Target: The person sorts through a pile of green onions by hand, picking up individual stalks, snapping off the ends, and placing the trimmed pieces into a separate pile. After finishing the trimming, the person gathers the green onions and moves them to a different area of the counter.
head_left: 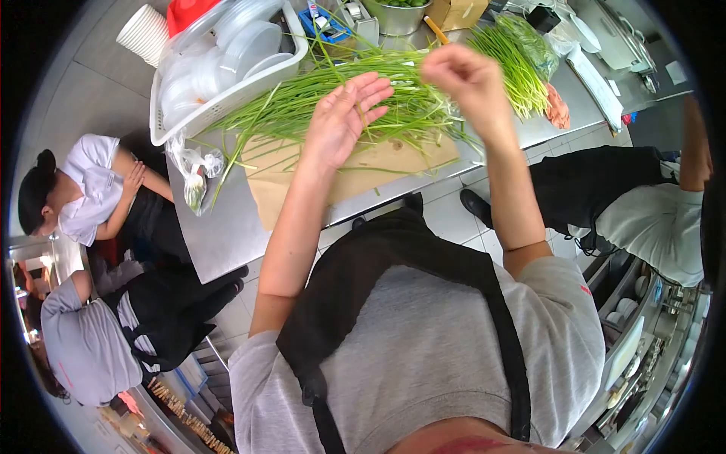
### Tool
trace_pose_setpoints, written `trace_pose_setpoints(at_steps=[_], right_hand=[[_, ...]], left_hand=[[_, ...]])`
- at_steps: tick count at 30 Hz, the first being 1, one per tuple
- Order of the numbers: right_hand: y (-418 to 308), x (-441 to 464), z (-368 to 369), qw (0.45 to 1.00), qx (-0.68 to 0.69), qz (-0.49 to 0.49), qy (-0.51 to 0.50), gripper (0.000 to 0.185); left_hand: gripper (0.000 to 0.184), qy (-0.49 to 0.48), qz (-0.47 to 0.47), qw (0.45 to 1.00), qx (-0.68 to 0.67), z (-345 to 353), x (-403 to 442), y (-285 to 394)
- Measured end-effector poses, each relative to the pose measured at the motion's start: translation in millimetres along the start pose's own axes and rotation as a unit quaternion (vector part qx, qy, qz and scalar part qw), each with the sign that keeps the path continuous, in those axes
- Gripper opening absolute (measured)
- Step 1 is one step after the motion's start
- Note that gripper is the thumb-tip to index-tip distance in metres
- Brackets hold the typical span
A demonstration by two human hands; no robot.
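Go lightly with the green stalks [295, 94], lying in a loose, crossing heap under and between both hands. Draw out only a few at once, along their length rather than across, to avoid snapping or bruising the thin leaves. Support from below with the left hand [336, 125], palm turned up, fingers apart and loosely bent, a wide, slack grip with no firm hold on anything. Pinch gently with the right hand [470, 79], raised over the far right part of the heap with fingers curled in. Work above the brown paper [355, 185], just nearer the body than both hands, to catch loose bits. Mind the white basket [227, 106], left of the left hand, and leave the second bunch [510, 68], right of the right hand, apart from the heap

Hard to make out: the right fingertips, smeared by motion. Cannot tell how far apart, or whether closed on a stalk. Cannot tell either about any thin strand against the left fingers. Hidden under the hands and upper leaves: the middle of the heap and much of the paper beneath
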State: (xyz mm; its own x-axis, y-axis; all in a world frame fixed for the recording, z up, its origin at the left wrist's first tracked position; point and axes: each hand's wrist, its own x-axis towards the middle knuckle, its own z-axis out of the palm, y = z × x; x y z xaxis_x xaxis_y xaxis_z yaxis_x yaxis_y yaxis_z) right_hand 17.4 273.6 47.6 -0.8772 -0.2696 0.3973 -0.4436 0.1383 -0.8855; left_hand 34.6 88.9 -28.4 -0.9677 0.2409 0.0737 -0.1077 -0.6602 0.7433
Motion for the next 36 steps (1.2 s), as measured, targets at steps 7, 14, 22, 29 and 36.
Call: trace_pose_setpoints(at_steps=[7,14,22,29,36], right_hand=[[57.8,0.3,38.4,0.963,-0.251,0.007,-0.1,0.008],[100.9,-14.0,44.6,0.885,-0.401,0.006,-0.236,0.003],[83.4,16.2,21.8,0.95,-0.235,0.026,-0.202,0.003],[44.6,39.9,-8.4,0.991,0.012,0.078,-0.109,0.007],[29.9,20.0,12.5,0.988,0.014,0.108,-0.107,0.015]], left_hand=[[0.024,0.073,0.074,0.994,0.031,-17.1,-1.5,6.5],[0.023,0.154,0.085,0.981,-0.08,-38.5,-15.0,29.0],[0.016,0.156,0.036,0.985,-0.065,-40.8,-25.3,16.7],[0.018,0.159,0.042,0.986,-0.001,-33.0,-24.8,9.0],[0.02,0.145,0.064,0.986,0.045,4.4,-3.2,13.9]])
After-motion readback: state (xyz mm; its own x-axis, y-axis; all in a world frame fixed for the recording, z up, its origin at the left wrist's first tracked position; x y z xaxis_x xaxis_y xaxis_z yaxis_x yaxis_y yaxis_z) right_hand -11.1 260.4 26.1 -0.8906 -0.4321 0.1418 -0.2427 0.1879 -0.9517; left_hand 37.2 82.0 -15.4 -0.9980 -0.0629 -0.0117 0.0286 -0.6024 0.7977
